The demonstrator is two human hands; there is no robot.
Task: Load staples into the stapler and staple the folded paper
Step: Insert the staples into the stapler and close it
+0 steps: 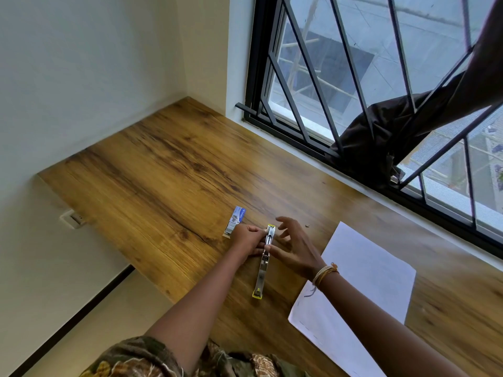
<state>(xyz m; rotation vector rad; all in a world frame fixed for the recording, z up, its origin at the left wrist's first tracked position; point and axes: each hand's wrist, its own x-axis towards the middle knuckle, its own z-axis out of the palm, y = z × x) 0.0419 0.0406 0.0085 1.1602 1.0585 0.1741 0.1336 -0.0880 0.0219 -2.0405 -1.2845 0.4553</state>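
Note:
A metal stapler (261,270) with yellow ends lies swung fully open on the wooden desk (163,170), its staple channel facing up. My left hand (249,239) grips the far half of the stapler from the left side. My right hand (292,247) rests against the stapler from the right, thumb touching the middle of it and fingers spread above the desk. A blue and white staple box (234,220) lies just beyond my left hand, open with staples showing. The white paper (362,284) lies flat to the right, partly under my right forearm.
A barred window (381,91) runs along the desk's far right edge, with a dark cloth (381,137) hanging through the bars. A small round object (307,225) lies on the desk beyond my right hand. A wall socket (73,218) sits below the desk's left edge.

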